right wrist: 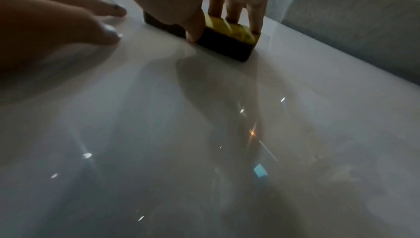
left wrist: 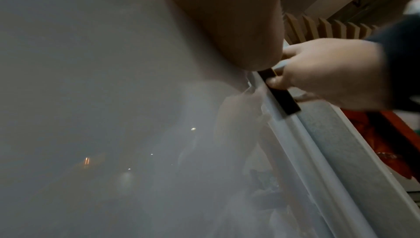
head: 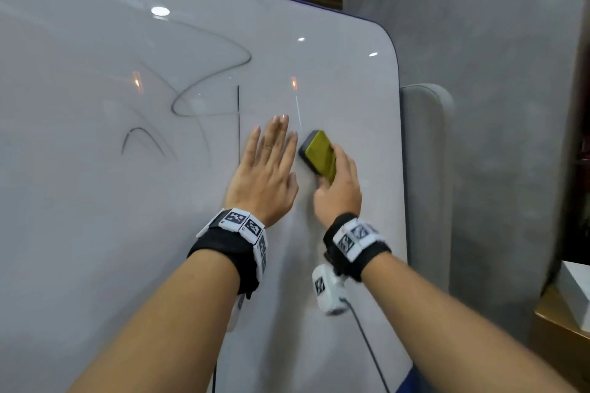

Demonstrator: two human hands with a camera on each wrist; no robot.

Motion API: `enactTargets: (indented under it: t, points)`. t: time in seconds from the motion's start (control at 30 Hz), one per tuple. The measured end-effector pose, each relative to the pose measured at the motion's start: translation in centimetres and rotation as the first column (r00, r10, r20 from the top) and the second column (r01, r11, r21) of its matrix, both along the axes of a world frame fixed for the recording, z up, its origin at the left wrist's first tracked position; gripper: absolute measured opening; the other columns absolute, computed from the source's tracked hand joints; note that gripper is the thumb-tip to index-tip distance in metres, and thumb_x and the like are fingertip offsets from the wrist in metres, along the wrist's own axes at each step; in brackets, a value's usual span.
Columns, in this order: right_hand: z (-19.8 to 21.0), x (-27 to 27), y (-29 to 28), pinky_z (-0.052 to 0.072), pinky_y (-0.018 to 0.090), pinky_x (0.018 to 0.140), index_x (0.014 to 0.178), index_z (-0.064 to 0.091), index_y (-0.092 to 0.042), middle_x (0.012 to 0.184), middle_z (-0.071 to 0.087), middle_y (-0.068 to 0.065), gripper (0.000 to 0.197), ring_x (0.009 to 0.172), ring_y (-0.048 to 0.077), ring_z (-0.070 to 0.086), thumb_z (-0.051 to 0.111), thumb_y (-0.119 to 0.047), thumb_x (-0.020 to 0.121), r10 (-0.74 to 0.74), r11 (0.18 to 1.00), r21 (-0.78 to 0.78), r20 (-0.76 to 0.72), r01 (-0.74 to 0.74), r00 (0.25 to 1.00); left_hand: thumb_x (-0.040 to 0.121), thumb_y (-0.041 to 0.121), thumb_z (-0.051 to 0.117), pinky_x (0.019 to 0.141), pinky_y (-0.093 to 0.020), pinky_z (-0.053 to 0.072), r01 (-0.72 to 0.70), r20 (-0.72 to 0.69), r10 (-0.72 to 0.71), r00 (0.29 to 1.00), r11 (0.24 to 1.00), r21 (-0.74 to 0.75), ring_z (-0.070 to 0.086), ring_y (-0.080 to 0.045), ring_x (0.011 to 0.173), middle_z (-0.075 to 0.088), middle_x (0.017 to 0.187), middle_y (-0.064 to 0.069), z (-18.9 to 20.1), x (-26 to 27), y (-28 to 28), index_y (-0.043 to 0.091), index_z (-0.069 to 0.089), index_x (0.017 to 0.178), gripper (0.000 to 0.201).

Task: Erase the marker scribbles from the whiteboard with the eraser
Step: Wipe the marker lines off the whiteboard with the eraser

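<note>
Left hand (head: 265, 175) lies flat, fingers straight; right hand (head: 338, 191) curled in a grip.

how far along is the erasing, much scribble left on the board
Partly done, it seems: the whiteboard around the eraser looks bare, with faint smears further left. In hand: the right hand grips the eraser against the board, while the left hand rests flat beside it. Left: the dark scribbles, a loop, a vertical line and a small arc, all left of both hands.
</note>
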State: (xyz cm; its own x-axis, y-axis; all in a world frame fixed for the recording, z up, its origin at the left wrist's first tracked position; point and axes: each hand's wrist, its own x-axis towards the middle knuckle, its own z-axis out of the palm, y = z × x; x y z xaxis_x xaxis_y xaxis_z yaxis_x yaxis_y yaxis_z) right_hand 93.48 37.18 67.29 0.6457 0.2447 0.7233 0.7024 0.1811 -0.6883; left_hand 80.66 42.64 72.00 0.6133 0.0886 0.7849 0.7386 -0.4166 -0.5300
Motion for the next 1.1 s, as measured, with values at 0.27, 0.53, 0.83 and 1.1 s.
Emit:
enactTargets:
  t: [0.27,0.53,0.83,1.1]
  points:
    - [-0.3,1.2,-0.4,0.031,0.017,0.102,0.147,0.04,-0.034,0.149,0.042,-0.012,0.074,0.132,0.013,0.046,0.054,0.004,0.085,-0.003,0.997,-0.073,0.0,0.003,1.0,0.093,0.036,0.021,0.123,-0.051,-0.01,-0.009,-0.042,0.007,0.999,1.0,-0.029,-0.014,-0.034,0.153,-0.013,0.164,-0.023,-0.2,-0.8,0.0,0.004,0.003,0.159,0.076]
    - [-3.9,-1.1,-0.9,0.038,0.027,0.111,0.145,0.043,-0.031,0.147,0.045,-0.011,0.074,0.133,0.012,0.045,0.059,0.005,0.082,0.04,0.999,-0.02,0.068,-0.039,0.997,0.096,0.037,0.02,0.122,-0.051,-0.012,-0.03,-0.04,0.029,0.999,0.999,-0.015,-0.017,-0.035,0.152,-0.017,0.163,-0.024,-0.4,-0.8,-0.1,0.004,-0.001,0.159,0.074]
    - [0.2,3.5,0.8,0.038,0.033,0.11,0.151,0.038,-0.03,0.141,0.049,0.001,0.064,0.128,0.023,0.048,0.064,-0.023,0.093,-0.099,0.992,-0.084,-0.048,0.095,0.994,0.092,0.032,0.027,0.123,-0.05,-0.007,0.017,-0.029,-0.018,0.999,0.999,-0.031,-0.007,-0.034,0.154,-0.005,0.165,-0.023,-0.6,-0.8,0.1,0.004,0.011,0.159,0.075]
    - [-3.5,0.1,0.9,0.044,0.043,0.097,0.144,0.05,-0.026,0.126,0.055,0.006,0.057,0.112,0.027,0.052,0.069,-0.03,0.09,-0.142,0.989,-0.002,0.185,0.145,0.972,0.095,0.032,0.025,0.124,-0.05,-0.006,0.019,-0.021,-0.019,1.0,0.999,-0.038,-0.011,-0.034,0.153,-0.009,0.164,-0.023,-0.8,-0.8,0.1,0.004,0.008,0.159,0.073]
